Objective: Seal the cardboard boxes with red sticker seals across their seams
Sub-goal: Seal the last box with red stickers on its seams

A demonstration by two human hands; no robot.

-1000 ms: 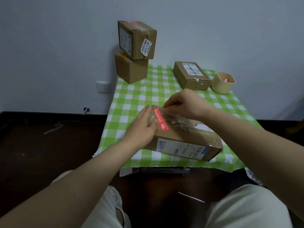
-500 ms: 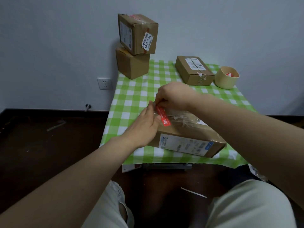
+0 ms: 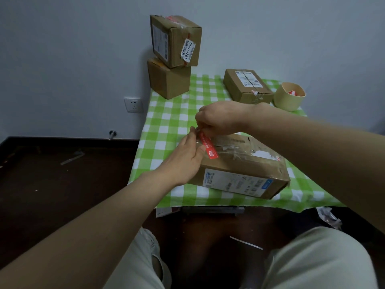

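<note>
So far: red sticker seal (image 3: 208, 146) lies across the seam of the long brown cardboard box (image 3: 239, 163), frame centre; its far end seems unpressed.
Right hand (image 3: 218, 119): curled fingers pinch that end.
Left hand (image 3: 185, 161): straight fingers brace the box.
Left to do: flat brown box (image 3: 245, 86), upper right, seems unsealed.
Tan round cup (image 3: 288, 101): red-and-white stickers (image 3: 292, 92) inside.

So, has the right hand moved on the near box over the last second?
Yes. Judged against the near box, the right hand has shifted left, from over the taped top to the far end of the red sticker.

Red sticker seal (image 3: 209, 146) lies across near cardboard box (image 3: 239, 170) top seam
</note>
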